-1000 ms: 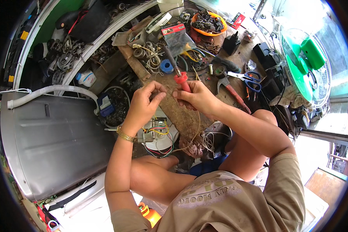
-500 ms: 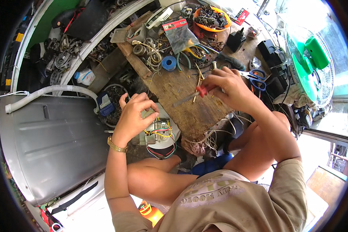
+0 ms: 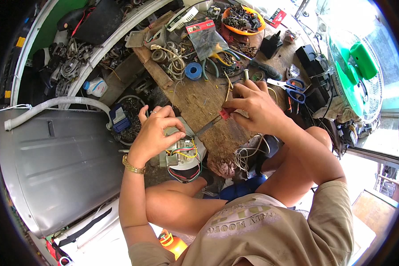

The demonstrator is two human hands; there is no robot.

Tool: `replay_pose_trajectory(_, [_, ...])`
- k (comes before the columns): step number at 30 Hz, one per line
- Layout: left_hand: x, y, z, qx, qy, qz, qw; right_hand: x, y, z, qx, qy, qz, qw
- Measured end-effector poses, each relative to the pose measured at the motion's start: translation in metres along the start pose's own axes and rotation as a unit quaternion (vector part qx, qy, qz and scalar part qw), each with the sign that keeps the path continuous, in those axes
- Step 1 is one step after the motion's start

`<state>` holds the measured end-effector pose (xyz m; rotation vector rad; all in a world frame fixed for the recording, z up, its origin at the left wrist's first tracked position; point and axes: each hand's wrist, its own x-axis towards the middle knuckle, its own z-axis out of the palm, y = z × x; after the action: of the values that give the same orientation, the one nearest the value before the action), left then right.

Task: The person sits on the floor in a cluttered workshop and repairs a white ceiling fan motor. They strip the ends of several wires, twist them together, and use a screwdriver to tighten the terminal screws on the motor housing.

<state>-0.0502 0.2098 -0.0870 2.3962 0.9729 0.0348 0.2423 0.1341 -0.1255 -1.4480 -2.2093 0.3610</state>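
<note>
ok so a second ago that soldering iron (image 3: 208, 127) was pointing up over the bench (image 3: 199, 102), and now the right hand (image 3: 259, 106) has swung it down so the tip's right by the motor (image 3: 173, 158) with the coloured wires (image 3: 191, 157). right fingers are clamped on the red handle (image 3: 224, 115). left hand (image 3: 158, 133) is over the motor, thumb and finger nearly together, can't tell if they're pinching a wire. reckon the iron's finally at the wiring, touching or not i can't tell.
</note>
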Motion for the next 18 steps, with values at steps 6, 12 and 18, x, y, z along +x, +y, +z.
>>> replay_pose_trajectory(6, [-0.0005,-0.0025,0.0008,-0.005,-0.011,-0.002,1.0,-0.0008,-0.0024,0.0007,0.003,0.004,-0.01,1.0])
replay_pose_trajectory(12, [0.0004,-0.0035,0.0,-0.009,-0.025,-0.006,1.0,-0.0014,-0.0029,0.0011,0.015,0.005,-0.003,1.0])
replay_pose_trajectory(18, [0.0002,-0.0053,0.0001,-0.011,-0.034,-0.008,0.999,0.0003,-0.0006,-0.0003,0.039,-0.004,0.003,0.999])
